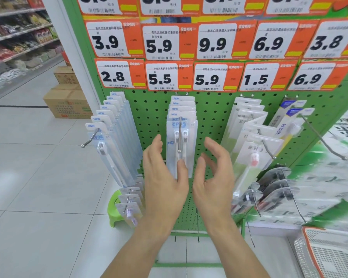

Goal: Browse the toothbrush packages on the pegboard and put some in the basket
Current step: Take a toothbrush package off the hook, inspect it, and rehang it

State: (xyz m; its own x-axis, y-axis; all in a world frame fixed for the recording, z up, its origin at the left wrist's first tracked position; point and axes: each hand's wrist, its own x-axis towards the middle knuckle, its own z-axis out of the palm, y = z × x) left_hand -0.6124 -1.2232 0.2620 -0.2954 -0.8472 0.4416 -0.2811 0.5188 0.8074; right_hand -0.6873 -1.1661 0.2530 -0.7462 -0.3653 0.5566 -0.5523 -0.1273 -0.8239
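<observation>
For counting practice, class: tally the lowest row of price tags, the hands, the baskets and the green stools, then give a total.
Orange-and-white paper price tags, lowest row: 5
Bare hands, left hand and right hand: 2
White plastic mesh basket with orange rim: 1
Green plastic stool: 1
Total: 9

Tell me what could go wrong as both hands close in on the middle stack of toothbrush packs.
1. The front pack hangs on a long hook with a ball tip; pulling it downward rather than outward could tear its hang hole.
2. Several packs hang behind it, so the left hand and right hand may drag off more than one.
3. The basket sits low at the far right, half out of view; a blind drop could miss it.
</observation>
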